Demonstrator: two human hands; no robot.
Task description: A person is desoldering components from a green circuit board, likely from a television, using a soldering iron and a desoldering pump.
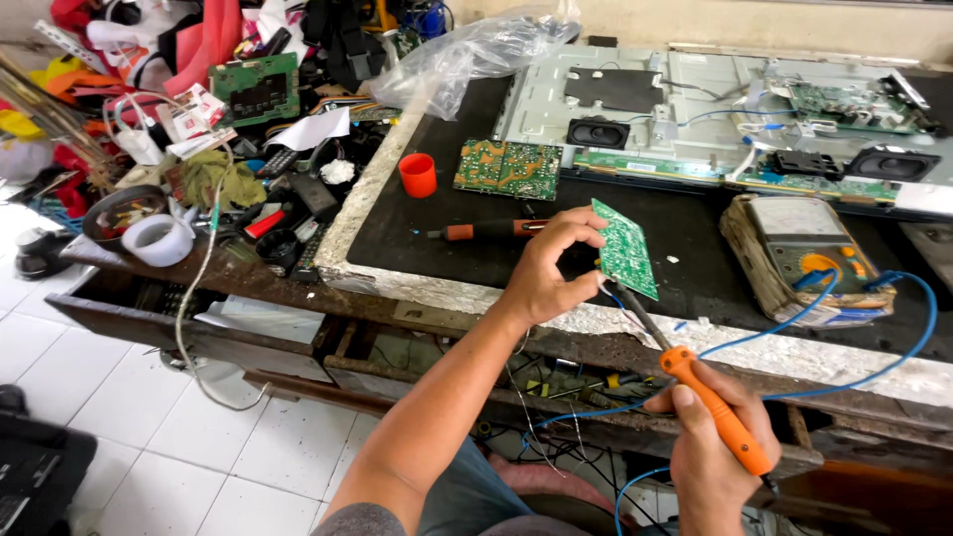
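Frame centre: left hand (541,273), fingers pinching a small green circuit board (625,250) above the dark surface (447,243). Lower right: right hand (707,452) clenched on an orange soldering iron (717,409). Orange cup (418,175) upper centre; yellowed multimeter (804,258) at right.
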